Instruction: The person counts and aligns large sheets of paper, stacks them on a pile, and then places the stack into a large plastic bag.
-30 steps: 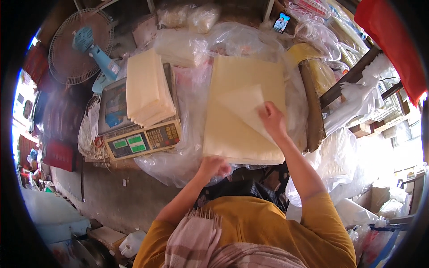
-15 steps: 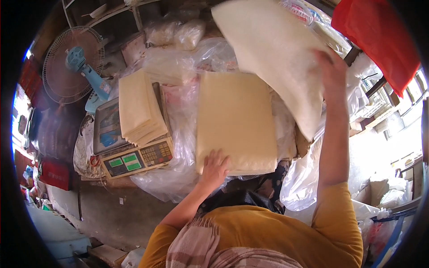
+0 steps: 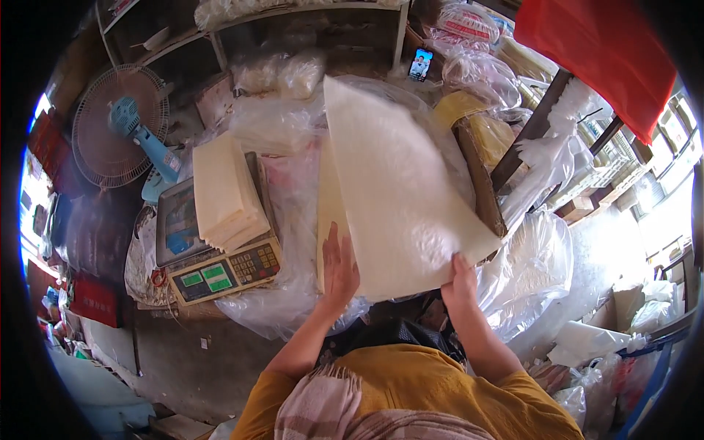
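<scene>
A large pale cream sheet point(image 3: 400, 191), slightly bowed, lies at an angle over a stack of yellowish sheets point(image 3: 325, 187), hiding most of it. My right hand point(image 3: 457, 281) grips its lower right edge between thumb and fingers. My left hand point(image 3: 339, 268) has its fingers stretched out on the stack's left part, beside the sheet's left edge. To the left, a bundle of folded cream sheets point(image 3: 227, 191) rests on a weighing scale point(image 3: 257, 268) with a keypad and green displays.
Plastic sheeting point(image 3: 290, 286) covers the worktop, with a blue fan point(image 3: 125, 117) at back left. A lit phone point(image 3: 420, 64) stands at the back. A wooden post point(image 3: 521, 147), red cloth point(image 3: 601, 51) and bagged goods point(image 3: 524, 271) crowd the right. Shelves point(image 3: 308, 11) run behind.
My right hand swung a sheet up and out to the upper right, then brought it down over the stack. My left hand moved slightly left and stretched its fingers upward.
</scene>
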### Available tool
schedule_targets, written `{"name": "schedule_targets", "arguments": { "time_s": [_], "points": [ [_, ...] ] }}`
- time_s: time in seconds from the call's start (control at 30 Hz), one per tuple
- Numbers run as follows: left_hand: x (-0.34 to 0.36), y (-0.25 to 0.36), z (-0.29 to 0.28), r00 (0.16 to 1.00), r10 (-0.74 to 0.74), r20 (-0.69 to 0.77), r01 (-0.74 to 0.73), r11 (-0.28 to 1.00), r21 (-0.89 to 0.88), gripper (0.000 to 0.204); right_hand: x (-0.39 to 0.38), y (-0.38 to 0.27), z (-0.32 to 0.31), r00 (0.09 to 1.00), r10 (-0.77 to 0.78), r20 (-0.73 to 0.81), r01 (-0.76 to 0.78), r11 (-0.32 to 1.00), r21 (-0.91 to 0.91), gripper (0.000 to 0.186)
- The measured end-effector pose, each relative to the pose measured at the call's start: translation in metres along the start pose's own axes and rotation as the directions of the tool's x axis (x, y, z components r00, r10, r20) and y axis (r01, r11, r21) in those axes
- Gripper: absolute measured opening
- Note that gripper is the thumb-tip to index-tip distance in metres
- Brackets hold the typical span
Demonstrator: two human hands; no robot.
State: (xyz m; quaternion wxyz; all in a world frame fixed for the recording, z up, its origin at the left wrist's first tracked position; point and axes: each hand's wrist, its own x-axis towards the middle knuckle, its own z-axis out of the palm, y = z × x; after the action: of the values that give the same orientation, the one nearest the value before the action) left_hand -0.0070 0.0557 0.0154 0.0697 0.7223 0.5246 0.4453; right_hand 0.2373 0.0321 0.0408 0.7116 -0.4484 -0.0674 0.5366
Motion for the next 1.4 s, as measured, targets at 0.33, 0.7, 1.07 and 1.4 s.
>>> {"name": "schedule_targets", "arguments": {
  "time_s": [0.33,0.7,1.07,1.4],
  "points": [
    [-0.030,-0.042,-0.023,0.967,0.160,0.197,-0.122,0.974,-0.192,0.049,-0.042,-0.066,-0.043,0.744,0.277,0.608,0.046,0.887,-0.460,0.032],
    [-0.023,-0.039,-0.020,0.938,-0.143,0.316,0.200,0.967,-0.156,0.029,0.027,-0.048,-0.059,0.812,-0.297,0.503,0.580,0.304,-0.756,0.066],
    [-0.040,-0.066,-0.037,0.774,-0.435,0.459,0.631,0.582,-0.513,0.015,0.044,-0.064,-0.050,0.753,-0.163,0.637,0.637,0.425,-0.643,0.041],
    [0.029,-0.070,-0.010,0.732,-0.664,0.153,0.678,0.687,-0.261,0.022,0.159,0.004,0.006,0.809,-0.137,0.572,0.566,0.445,-0.694,0.024]
  ]
}}
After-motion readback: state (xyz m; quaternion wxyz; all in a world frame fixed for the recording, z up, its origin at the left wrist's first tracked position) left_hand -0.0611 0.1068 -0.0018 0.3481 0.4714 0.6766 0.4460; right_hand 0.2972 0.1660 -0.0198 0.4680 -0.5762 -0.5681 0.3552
